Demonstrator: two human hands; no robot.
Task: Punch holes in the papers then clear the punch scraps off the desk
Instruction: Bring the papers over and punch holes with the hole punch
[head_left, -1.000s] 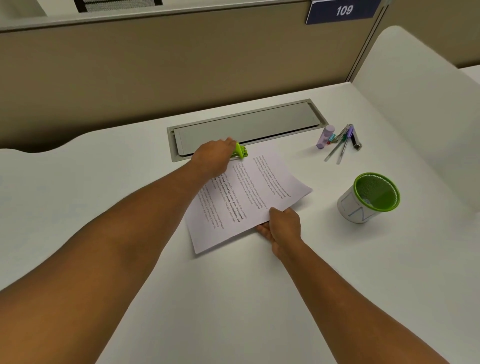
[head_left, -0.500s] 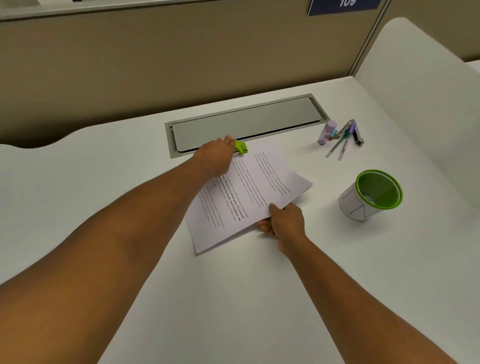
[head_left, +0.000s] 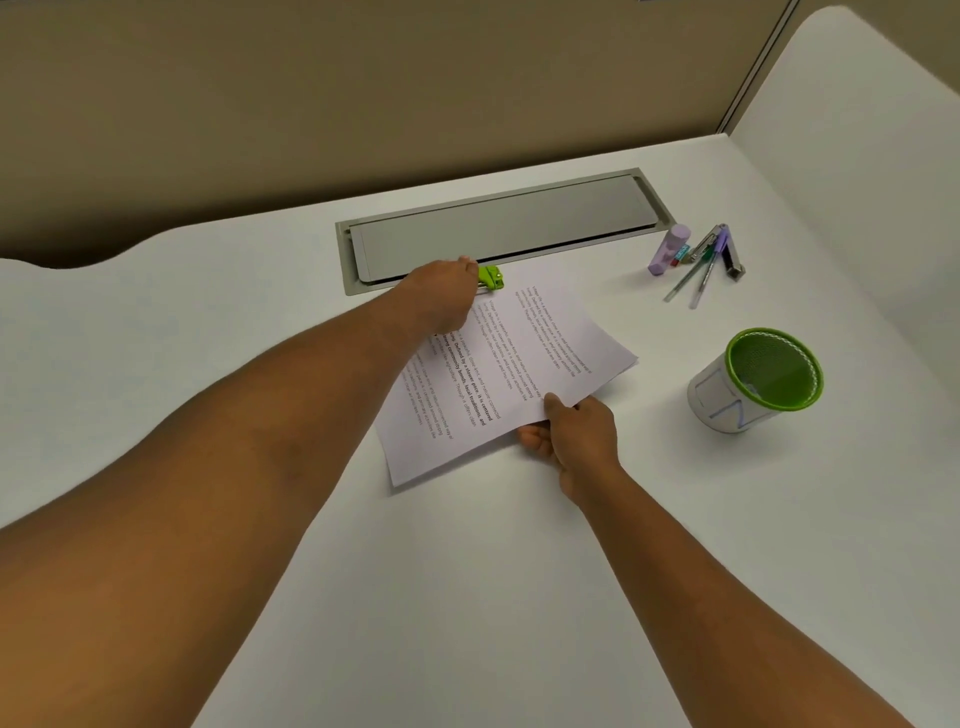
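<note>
So the white desk (head_left: 363, 597) is taking up nearly the whole view, with one long grey cable-tray lid (head_left: 498, 228) sitting up at 12 o'clock. Compared with a second ago basically nothing is shifting on the desk: the view is just dipping a touch, and both hands are staying put, so my guess is the person is still in the middle of punching, nowhere near the scrap cleanup yet. I'm not seeing any scraps lying around. The printed papers (head_left: 519, 364) are lying dead centre; the edges suggest more than one sheet, but I can't count them. One green-rimmed mesh pen cup (head_left: 769, 379) is standing at 3 o'clock. The left hand (head_left: 441, 296) is reaching to 12 o'clock and curling over the one small green hole punch (head_left: 491, 278) at the stack's far edge, though I can't tell how tight that hold is. The right hand (head_left: 576, 431) is pinching the stack's near edge, thumb on top. At 2 o'clock there's one lilac glue stick (head_left: 670, 249) and a small pile of pens (head_left: 701, 265), maybe three or four.
</note>
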